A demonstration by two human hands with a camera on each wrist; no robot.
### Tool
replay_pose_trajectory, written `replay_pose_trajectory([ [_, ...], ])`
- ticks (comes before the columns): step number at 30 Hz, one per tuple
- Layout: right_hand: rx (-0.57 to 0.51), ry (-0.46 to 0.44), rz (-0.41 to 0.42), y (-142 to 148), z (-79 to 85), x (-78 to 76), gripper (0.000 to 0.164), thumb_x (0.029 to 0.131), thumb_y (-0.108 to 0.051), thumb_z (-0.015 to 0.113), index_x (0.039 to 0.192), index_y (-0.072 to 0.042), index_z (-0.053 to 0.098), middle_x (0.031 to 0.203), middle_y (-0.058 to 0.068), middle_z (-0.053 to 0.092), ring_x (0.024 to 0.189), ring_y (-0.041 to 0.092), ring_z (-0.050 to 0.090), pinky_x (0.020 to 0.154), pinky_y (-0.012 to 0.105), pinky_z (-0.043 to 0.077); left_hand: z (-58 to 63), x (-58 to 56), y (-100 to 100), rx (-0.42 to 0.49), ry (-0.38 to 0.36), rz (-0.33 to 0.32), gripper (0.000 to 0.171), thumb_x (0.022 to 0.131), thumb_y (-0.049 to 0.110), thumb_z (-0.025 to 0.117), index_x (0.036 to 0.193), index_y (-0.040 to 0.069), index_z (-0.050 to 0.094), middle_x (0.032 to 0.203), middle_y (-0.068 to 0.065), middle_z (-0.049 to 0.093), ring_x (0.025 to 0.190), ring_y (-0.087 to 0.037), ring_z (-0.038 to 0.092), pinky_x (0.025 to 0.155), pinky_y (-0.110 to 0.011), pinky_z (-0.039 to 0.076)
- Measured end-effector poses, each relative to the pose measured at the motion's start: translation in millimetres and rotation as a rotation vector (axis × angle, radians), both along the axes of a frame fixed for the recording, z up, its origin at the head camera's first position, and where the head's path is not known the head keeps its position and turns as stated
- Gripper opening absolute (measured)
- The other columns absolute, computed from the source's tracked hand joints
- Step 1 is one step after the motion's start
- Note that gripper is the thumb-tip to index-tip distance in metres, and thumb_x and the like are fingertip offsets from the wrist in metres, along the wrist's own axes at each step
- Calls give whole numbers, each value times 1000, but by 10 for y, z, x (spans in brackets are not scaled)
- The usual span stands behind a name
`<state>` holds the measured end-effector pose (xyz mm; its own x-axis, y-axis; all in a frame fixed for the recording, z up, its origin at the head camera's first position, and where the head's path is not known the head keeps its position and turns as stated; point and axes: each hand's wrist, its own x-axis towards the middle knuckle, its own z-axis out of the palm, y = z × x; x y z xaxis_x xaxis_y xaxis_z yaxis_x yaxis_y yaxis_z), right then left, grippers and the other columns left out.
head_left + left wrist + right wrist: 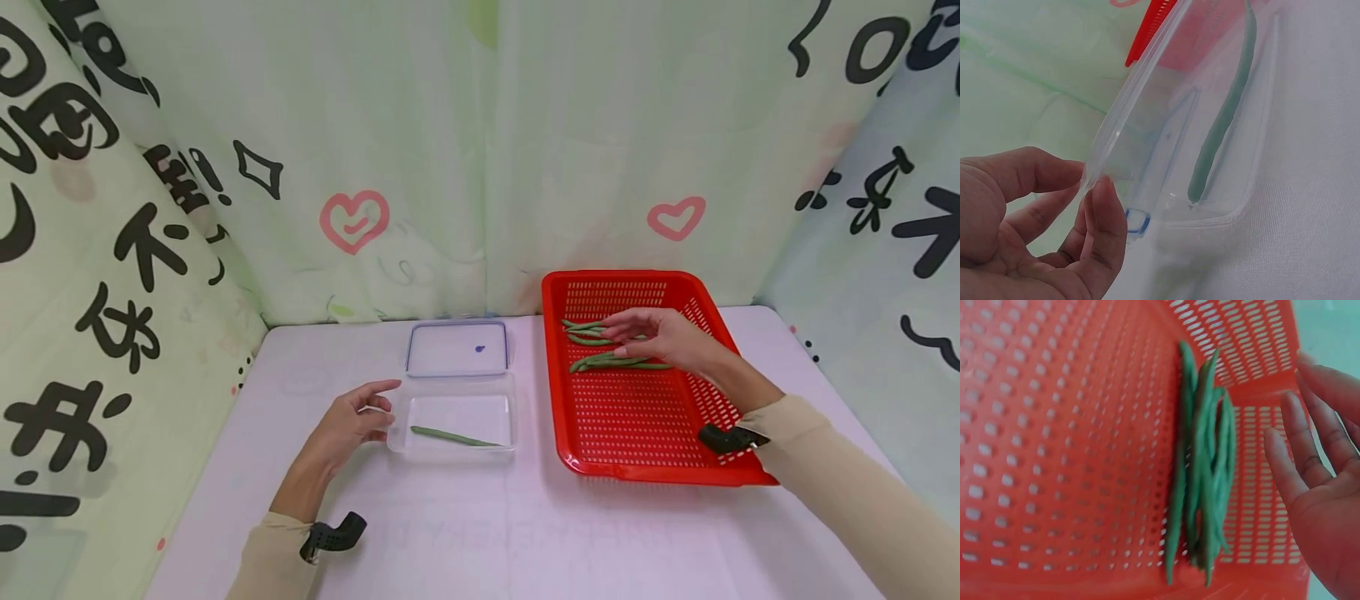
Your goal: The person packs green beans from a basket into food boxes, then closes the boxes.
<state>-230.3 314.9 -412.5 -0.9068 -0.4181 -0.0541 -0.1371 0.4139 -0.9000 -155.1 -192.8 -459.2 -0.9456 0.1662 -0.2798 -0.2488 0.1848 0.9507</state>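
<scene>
My left hand is at the left edge of a clear plastic container. In the left wrist view its thumb and a finger pinch the rim. One long green bean lies along the container's floor. Over the red plastic basket, my right hand reaches out with extended fingers, and the right wrist view shows it holding nothing. Several green beans lie in a loose bundle in the basket beside that hand, partly covered by it in the head view.
A clear lid with a blue-violet edge lies just behind the container. The basket stands to the right on the pale tablecloth. Printed curtains hang behind and on both sides.
</scene>
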Motion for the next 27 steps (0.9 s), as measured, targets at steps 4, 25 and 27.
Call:
replay_pose_trajectory([
  [4, 32, -36, -9, 41, -42, -65, 53, 92, -9, 74, 139, 4, 55, 126, 28, 65, 112, 35, 66, 84, 25, 59, 5, -11, 6, 3, 0, 3, 57, 91, -4, 65, 145, 12, 56, 106, -9, 53, 89, -21, 58, 76, -30, 57],
  [25, 232, -146, 24, 139, -130, -268, 43, 92, 5, 67, 133, 10, 58, 122, 27, 67, 114, 42, 64, 88, 32, 59, -2, -42, -31, -8, 11, -18, 56, 92, -3, 65, 145, 11, 55, 108, -10, 53, 90, -21, 58, 75, -30, 58],
  [27, 257, -136, 25, 156, -142, -269, 42, 92, 5, 67, 132, 10, 59, 121, 26, 68, 115, 42, 63, 88, 32, 59, -8, -34, -30, -3, 9, -21, 56, 92, -4, 64, 146, 11, 55, 108, -10, 53, 90, -21, 58, 75, -30, 58],
])
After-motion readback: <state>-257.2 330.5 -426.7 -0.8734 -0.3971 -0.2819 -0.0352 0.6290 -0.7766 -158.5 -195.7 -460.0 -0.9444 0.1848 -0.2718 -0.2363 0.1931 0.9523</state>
